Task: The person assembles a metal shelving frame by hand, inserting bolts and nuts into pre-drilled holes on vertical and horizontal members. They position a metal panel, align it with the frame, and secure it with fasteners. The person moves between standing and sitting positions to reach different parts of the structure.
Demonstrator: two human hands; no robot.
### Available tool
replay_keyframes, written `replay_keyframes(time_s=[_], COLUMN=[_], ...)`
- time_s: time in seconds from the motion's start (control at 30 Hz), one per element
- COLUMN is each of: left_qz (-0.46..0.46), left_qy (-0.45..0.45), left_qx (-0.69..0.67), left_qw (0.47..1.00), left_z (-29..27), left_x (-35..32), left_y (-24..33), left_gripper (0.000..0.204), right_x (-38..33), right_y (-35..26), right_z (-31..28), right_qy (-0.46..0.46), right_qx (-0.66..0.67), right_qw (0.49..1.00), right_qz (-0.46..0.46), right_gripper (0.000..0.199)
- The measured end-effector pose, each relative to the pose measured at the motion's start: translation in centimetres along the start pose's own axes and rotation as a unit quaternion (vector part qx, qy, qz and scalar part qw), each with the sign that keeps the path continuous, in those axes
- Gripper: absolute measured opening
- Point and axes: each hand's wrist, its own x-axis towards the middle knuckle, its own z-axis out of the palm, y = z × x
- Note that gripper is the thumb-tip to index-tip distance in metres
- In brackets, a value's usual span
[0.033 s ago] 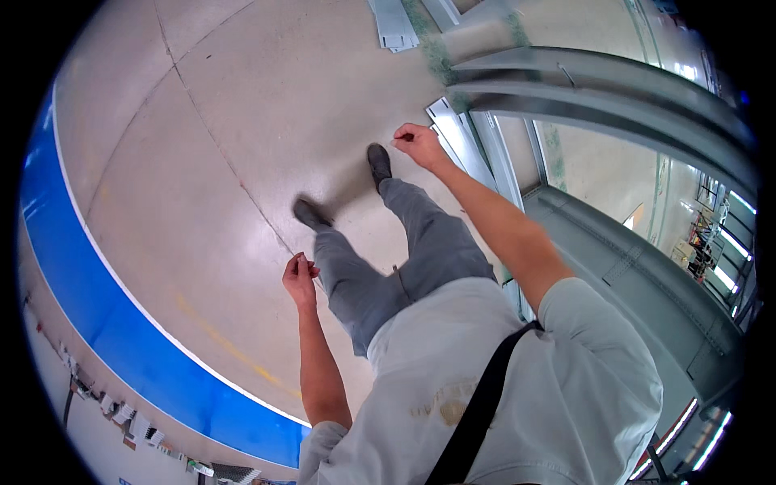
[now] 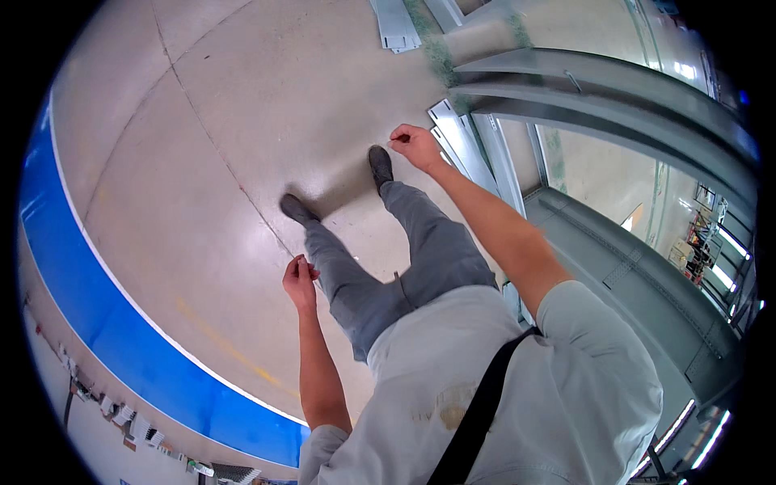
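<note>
Left hand point(image 2: 301, 281) in the air over the concrete floor point(image 2: 242, 97), beside the left leg of the grey trousers point(image 2: 436, 234) in view, with fingers curled in. Right hand point(image 2: 417, 147) farther forward, near the toe of the right shoe point(image 2: 380, 167) in view, also with fingers curled toward the thumb. For both, cannot tell full closure from a pinch on something small. Nearest the right hand: pale metal strips point(image 2: 465, 147), slotted at the ends, along the floor's right edge, partly behind wrist and forearm; cannot tell any contact. Past them, on the same edge: long grey beams point(image 2: 598, 85). At the floor's far edge: more flat strips point(image 2: 394, 24). Widest room for moving: forward and left, between the strips and the white-trimmed blue band point(image 2: 105, 299) bounding the floor's left edge. Tighter on the right, alongside the beams.
</note>
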Motion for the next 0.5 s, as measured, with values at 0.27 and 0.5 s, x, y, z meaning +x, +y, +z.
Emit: replay_keyframes(time_s=[0.27,0.5], left_qz=[0.050,0.181], left_qy=[-0.021,0.078], left_qx=[0.166,0.342], left_qw=[0.985,0.919], left_z=[-2.7,-5.2], left_x=[15.2,22.4], left_y=[2.4,10.5], left_gripper=[0.024,0.021], right_x=[15.1,29.2], right_y=[9.2,19.5], right_z=[15.9,28.4], right_qy=[0.038,0.108], right_qx=[-0.108,-0.129], right_qw=[0.990,0.982], right_qz=[0.078,0.082], right_gripper=[0.022,0.024])
